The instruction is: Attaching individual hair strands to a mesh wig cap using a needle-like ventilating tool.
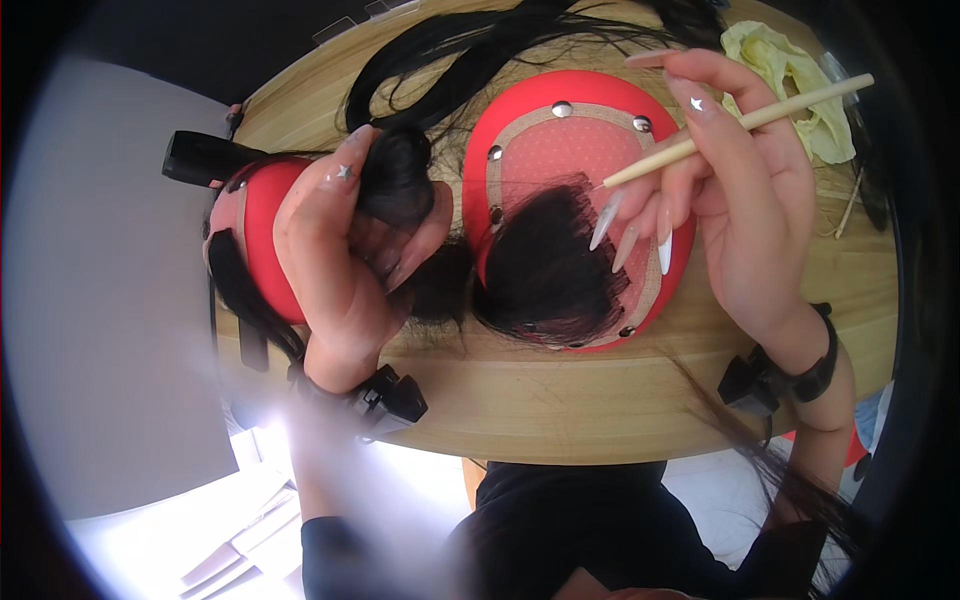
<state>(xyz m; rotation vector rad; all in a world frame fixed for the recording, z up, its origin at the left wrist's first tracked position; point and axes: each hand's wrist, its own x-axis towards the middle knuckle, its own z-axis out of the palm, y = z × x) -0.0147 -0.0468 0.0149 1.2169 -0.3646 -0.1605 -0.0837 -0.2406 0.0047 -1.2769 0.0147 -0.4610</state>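
Observation:
A red dome-shaped wig block stands before me, with a pink mesh cap base fixed on it by several round metal pins. Black hair covers the lower left part of the mesh. My right hand grips a thin pale ventilating needle holder, its fine tip beside the edge of this hair. The lower fingers rest on or just over the mesh. To the left, my left hand pinches a looped lock of black hair. Fine strands run from that side towards the needle.
A second red block with hair and a black cylindrical object lie behind my left hand. Long black hair spreads across the wooden table at the back. Crumpled pale yellow material lies at far right. Black devices are strapped to both wrists.

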